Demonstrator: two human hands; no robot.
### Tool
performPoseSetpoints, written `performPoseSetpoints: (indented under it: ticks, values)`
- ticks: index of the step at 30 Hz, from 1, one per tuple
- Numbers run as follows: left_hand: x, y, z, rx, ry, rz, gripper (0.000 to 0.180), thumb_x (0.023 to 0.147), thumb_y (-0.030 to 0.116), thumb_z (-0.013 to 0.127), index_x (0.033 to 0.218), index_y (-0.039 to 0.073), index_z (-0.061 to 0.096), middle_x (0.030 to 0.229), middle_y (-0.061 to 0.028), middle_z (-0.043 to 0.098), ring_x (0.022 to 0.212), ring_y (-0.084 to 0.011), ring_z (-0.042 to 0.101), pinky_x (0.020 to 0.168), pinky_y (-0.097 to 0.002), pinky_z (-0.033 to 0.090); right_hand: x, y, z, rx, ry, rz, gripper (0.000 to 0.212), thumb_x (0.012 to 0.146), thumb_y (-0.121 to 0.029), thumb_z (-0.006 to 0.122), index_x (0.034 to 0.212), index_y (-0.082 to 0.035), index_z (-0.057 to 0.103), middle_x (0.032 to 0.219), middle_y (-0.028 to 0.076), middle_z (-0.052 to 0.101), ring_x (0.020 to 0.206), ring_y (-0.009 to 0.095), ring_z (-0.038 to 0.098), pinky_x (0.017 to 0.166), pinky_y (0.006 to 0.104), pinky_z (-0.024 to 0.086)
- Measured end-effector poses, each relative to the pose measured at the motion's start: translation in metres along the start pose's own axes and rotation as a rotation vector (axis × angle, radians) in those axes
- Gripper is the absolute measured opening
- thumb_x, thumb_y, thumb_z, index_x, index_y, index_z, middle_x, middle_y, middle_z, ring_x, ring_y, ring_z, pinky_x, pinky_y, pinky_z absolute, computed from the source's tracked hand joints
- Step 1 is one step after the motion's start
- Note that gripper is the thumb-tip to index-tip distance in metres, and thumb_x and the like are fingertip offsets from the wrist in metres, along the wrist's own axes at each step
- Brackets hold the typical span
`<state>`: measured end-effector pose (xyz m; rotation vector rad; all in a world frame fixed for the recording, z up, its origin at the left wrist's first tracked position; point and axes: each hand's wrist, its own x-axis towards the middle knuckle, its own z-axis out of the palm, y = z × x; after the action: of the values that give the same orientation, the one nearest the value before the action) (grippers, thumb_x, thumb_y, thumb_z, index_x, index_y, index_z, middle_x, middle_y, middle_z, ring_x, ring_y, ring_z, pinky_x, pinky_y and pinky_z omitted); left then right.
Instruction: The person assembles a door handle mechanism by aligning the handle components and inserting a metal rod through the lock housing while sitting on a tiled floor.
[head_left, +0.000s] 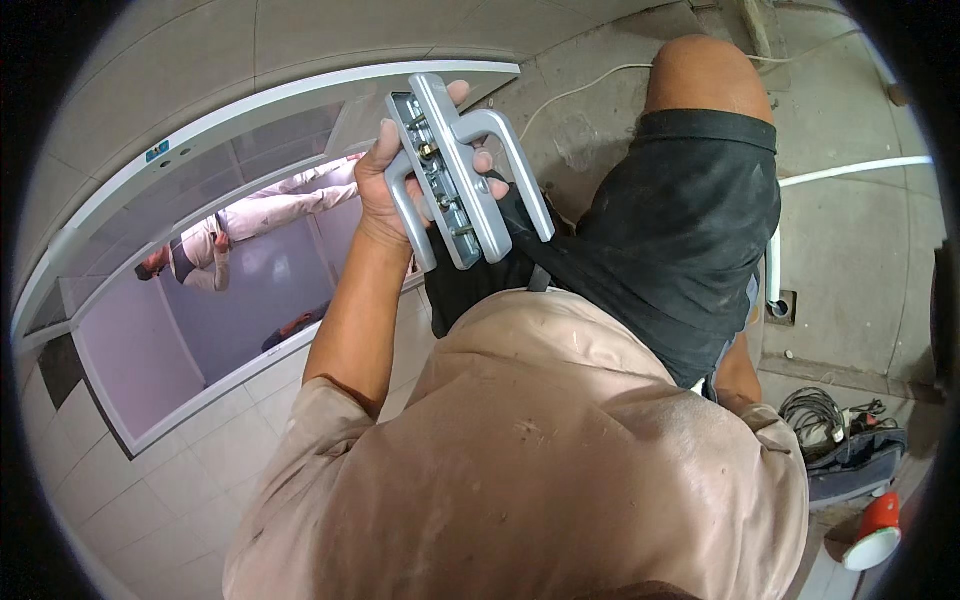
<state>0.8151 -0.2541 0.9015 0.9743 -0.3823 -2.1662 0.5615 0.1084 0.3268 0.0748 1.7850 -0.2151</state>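
Observation:
My left hand grips a silver door handle set, raised in front of my lap. Two long backplates lie side by side, each with a bent lever, and brass-coloured posts and screws show in the gap between them. The thumb presses one side while fingertips come round the far side. Of my right arm, only a bare part shows beside my body at the right; the right hand is hidden.
At the left is a white-framed doorway, with a person in light clothes beyond it. A tool bag with coiled cables lies at the lower right, near a red-and-white container. A white pipe stands by a floor hole.

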Motion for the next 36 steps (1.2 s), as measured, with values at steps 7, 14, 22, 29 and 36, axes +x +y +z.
performPoseSetpoints:
  ticks: [7, 14, 22, 29, 36]
  values:
    - [0.01, -0.006, -0.007, -0.055, -0.047, -0.005, 0.086, 0.089, 0.049, 0.069, 0.154, 0.003, 0.037, 0.129, -0.0296, 0.057, 0.111, -0.0451, 0.062, 0.096, -0.0732, 0.047, 0.02, -0.031, 0.0, 0.062, -0.023, 0.004, 0.039, 0.095, -0.017, 0.059, 0.127, 0.002, 0.047, 0.117, 0.023, 0.058, 0.112, 0.041, 0.062, 0.093, 0.0504, 0.056]
    - [0.015, -0.005, 0.0, -0.027, -0.017, -0.038, 0.086, 0.088, 0.047, 0.07, 0.154, 0.003, 0.036, 0.128, -0.0288, 0.059, 0.109, -0.0456, 0.063, 0.096, -0.0731, 0.047, 0.024, -0.091, 0.008, 0.197, -0.073, -0.012, 0.039, 0.095, -0.013, 0.058, 0.129, 0.001, 0.046, 0.116, 0.022, 0.057, 0.112, 0.04, 0.061, 0.093, 0.0511, 0.057]
    - [0.016, -0.016, -0.007, 0.016, 0.0, 0.039, 0.081, 0.093, 0.048, 0.063, 0.152, 0.0, 0.036, 0.124, -0.0294, 0.06, 0.11, -0.0397, 0.065, 0.095, -0.0662, 0.053, -0.003, -0.083, -0.056, 0.628, -0.142, 0.116, 0.041, 0.095, -0.009, 0.057, 0.132, -0.001, 0.043, 0.114, 0.021, 0.056, 0.113, 0.04, 0.06, 0.094, 0.0519, 0.057]
    - [-0.004, -0.026, -0.007, -0.021, 0.059, 0.083, 0.072, 0.096, 0.046, 0.059, 0.147, -0.002, 0.044, 0.146, -0.0246, 0.049, 0.108, -0.0425, 0.066, 0.093, -0.0674, 0.054, -0.085, -0.114, -0.183, 1.167, -0.214, -0.037, 0.042, 0.095, -0.006, 0.056, 0.135, -0.002, 0.042, 0.113, 0.02, 0.055, 0.113, 0.039, 0.059, 0.094, 0.0526, 0.058]
    - [-0.046, -0.023, -0.011, -0.045, -0.099, 0.05, 0.078, 0.09, 0.048, 0.066, 0.146, -0.002, 0.043, 0.137, -0.0288, 0.055, 0.107, -0.0435, 0.067, 0.095, -0.0675, 0.053, -0.329, -0.276, -0.25, 0.924, -0.114, -0.981, 0.027, 0.096, -0.004, 0.06, 0.122, -0.004, 0.055, 0.088, 0.007, 0.056, 0.08, 0.022, 0.061, 0.075, 0.0379, 0.056]
